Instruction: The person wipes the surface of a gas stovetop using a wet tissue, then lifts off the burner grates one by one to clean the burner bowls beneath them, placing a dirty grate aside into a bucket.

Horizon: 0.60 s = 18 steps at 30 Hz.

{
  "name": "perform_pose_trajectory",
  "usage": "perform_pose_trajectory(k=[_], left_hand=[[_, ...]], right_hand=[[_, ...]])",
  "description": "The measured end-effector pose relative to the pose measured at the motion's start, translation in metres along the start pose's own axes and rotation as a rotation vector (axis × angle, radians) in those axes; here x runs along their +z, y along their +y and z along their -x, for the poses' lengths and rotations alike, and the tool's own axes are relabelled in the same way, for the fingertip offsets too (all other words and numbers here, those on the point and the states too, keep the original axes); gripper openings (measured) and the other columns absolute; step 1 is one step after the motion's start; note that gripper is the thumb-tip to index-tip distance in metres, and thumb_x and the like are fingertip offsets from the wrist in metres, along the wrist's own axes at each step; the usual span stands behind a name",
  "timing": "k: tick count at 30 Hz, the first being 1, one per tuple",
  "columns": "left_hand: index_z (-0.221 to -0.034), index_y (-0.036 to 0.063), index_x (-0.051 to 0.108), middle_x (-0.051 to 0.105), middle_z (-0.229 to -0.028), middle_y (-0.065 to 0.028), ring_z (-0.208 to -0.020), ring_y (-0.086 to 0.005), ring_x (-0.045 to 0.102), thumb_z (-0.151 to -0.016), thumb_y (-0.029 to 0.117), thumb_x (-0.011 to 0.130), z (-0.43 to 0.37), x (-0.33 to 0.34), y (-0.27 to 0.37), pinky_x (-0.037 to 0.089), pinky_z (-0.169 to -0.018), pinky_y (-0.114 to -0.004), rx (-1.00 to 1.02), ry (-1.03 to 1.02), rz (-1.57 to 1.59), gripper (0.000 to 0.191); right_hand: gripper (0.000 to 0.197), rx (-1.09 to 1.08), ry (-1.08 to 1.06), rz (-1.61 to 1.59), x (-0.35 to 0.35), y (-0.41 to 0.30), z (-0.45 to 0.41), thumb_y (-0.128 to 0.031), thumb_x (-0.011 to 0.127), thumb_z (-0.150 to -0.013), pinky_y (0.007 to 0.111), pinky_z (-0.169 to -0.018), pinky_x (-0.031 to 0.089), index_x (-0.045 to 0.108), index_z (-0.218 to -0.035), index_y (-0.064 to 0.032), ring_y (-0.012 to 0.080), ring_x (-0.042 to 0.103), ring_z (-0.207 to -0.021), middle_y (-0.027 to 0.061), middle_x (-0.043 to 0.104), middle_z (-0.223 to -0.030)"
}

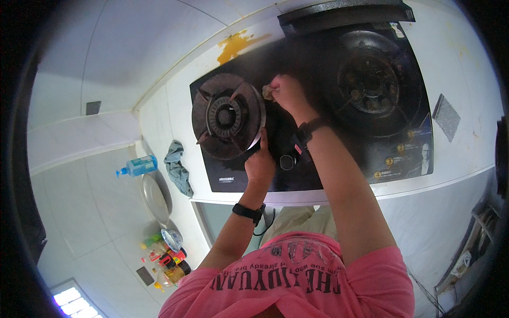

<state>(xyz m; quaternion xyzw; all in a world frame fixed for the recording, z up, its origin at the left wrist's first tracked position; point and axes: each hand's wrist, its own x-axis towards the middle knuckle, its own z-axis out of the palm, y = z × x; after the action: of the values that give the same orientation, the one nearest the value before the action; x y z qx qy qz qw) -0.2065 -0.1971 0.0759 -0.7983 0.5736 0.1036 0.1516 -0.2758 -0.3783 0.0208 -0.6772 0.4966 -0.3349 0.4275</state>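
Observation:
My left hand [260, 165] is at the near right edge of the left burner's round, rust-brown plate [201, 109]. One finger lies along its rim and the other fingers are partly hidden, apparently gripping the edge. The plate carries a pan support with several prongs and a ringed burner head [226, 116]; bright metal shows along its right side. In my right hand [290, 93] is a small, crumpled brownish scrubber or cloth [268, 92], pressed on the black glass cooktop [294, 55] just right of that burner. A control knob [288, 162] sits between my forearms.
A second burner recess [370, 85] lies right, without a visible pan support. Yellow-brown liquid [234, 45] stains the counter behind the cooktop. A black panel [346, 16] stands at the back. Leftward are a grey-blue cloth [177, 169], a blue pump bottle [141, 165], a pale lid or plate [155, 198] and several condiment bottles [171, 274].

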Motion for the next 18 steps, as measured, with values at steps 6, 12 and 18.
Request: perform_pose_trajectory(k=[6,12,18], left_hand=[[-0.140,0.0135,0.015,0.061,-0.068,-0.0173,-0.058,-0.0320,0.062,-0.077,0.007,0.052,-0.002,-0.008,0.002,0.050,-0.051,-0.042,-0.005,0.006,0.012,0.073],[-0.140,0.0147,0.016,0.062,-0.078,-0.0201,-0.063,-0.0334,0.062,-0.078,0.008,0.052,-0.018,0.007,-0.005,0.051,-0.053,-0.042,0.119,0.235,-0.008,0.071],[-0.139,0.0157,0.018,0.061,-0.090,-0.0215,-0.071,-0.0348,0.063,-0.078,0.009,0.053,-0.012,0.003,0.000,0.052,-0.059,-0.042,0.071,0.169,0.033,0.071]], right_hand=[[0.008,0.024,-0.022,0.003,-0.002,-0.007,0.002,-0.006,0.063,-0.070,0.038,-0.072,0.048,0.063,-0.077,-0.0023,0.0295,0.059,-0.081,0.0144,0.061,-0.083],[0.008,-0.009,0.001,0.030,-0.003,-0.003,0.000,-0.006,0.063,-0.071,0.038,-0.071,0.048,0.063,-0.077,-0.0019,0.0293,0.059,-0.079,0.0148,0.061,-0.083],[0.007,0.008,-0.007,-0.038,-0.003,-0.003,0.004,-0.006,0.064,-0.071,0.037,-0.071,0.048,0.062,-0.076,-0.0018,0.0294,0.059,-0.079,0.0149,0.060,-0.082]])
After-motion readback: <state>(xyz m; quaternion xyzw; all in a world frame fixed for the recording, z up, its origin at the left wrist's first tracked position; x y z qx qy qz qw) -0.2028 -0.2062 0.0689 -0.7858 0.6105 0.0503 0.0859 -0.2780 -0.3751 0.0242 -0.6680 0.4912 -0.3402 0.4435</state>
